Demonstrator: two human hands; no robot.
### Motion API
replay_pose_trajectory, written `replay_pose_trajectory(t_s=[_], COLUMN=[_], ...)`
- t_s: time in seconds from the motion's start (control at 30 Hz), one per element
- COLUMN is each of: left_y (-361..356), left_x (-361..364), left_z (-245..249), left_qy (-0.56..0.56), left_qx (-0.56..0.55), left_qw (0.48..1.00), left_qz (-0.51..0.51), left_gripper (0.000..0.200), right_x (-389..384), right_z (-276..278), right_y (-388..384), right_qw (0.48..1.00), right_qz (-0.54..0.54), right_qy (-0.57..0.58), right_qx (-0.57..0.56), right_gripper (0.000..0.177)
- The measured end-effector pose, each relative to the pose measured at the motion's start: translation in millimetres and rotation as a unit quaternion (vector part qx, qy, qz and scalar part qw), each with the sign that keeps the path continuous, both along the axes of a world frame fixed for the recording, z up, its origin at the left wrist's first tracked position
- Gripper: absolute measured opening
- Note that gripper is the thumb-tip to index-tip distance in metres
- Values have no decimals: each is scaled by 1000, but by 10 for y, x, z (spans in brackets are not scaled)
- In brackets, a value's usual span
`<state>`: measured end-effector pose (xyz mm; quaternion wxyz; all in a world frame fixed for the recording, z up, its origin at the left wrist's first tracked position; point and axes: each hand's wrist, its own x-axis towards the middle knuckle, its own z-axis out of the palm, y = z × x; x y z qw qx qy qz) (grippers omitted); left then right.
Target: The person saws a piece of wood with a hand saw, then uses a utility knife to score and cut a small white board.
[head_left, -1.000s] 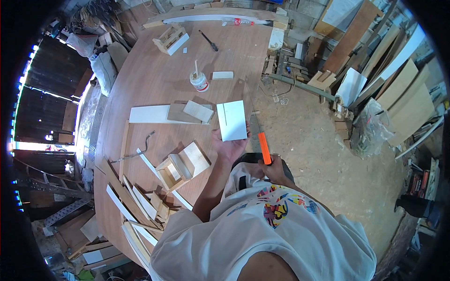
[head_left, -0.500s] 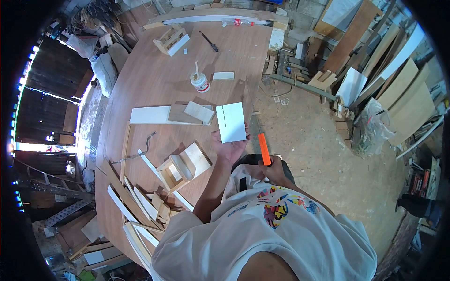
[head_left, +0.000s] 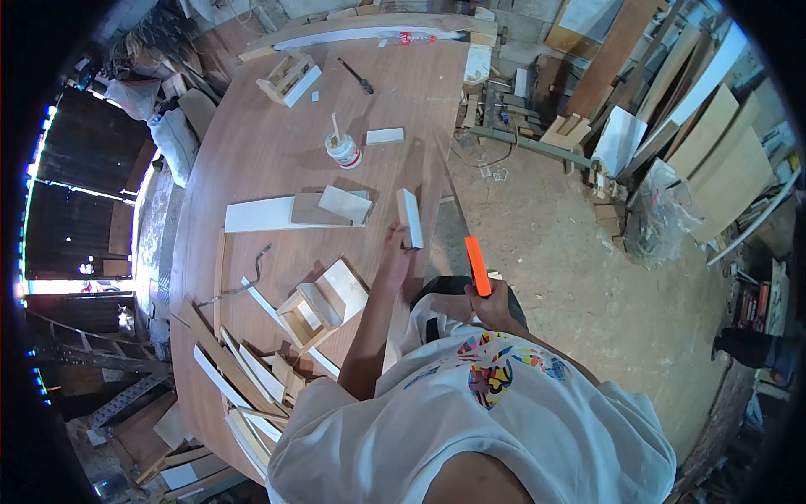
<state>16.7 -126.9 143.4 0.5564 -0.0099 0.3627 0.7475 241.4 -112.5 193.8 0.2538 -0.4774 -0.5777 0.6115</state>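
Note:
My left hand (head_left: 396, 250) is closed on the lower end of a small white-faced wooden board (head_left: 410, 218), which now shows mostly its narrow side near the table's right edge. In my right hand (head_left: 499, 307), close to my lap, is a bright orange, flat, bar-shaped tool (head_left: 478, 266) pointing up and away from me; its exact kind does not show. Left of the board, two offcuts (head_left: 346, 204) lie on a long white strip (head_left: 260, 214). Nearer me on the table sits a small wooden box-like assembly (head_left: 323, 304).
On the table (head_left: 252, 160) stand an open glue jar (head_left: 343, 151) with a stick in it, a white block (head_left: 385, 136), a screwdriver-like tool (head_left: 356, 76) and a wooden frame piece (head_left: 290, 78). Wood strips (head_left: 239, 370) pile up at near left. Boards (head_left: 617, 59) lean at right.
My left hand has turned the white board from its broad face to nearly edge-on. My right hand and the orange tool stay almost in place. The view has shifted slightly.

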Motion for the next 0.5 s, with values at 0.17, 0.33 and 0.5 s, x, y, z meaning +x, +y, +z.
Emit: replay_pose_trajectory(t_s=[0.17,0.33,0.5], left_y=[-20,-71,-58], left_x=[-67,45,8], left_z=[-518,-598,-884], left_qy=[501,702,725], left_qx=[-252,-319,-315], left_qw=[823,627,594], left_qz=[-85,-110,-152], left_gripper=[72,80,82], right_x=[125,195,263], right_z=[-4,-55,-42], right_y=[46,89,33], right_qw=[999,998,996], right_qz=[-24,-53,-60], right_qy=[-23,-33,-63], right_qx=[38,26,-27], right_gripper=[17,17,21])
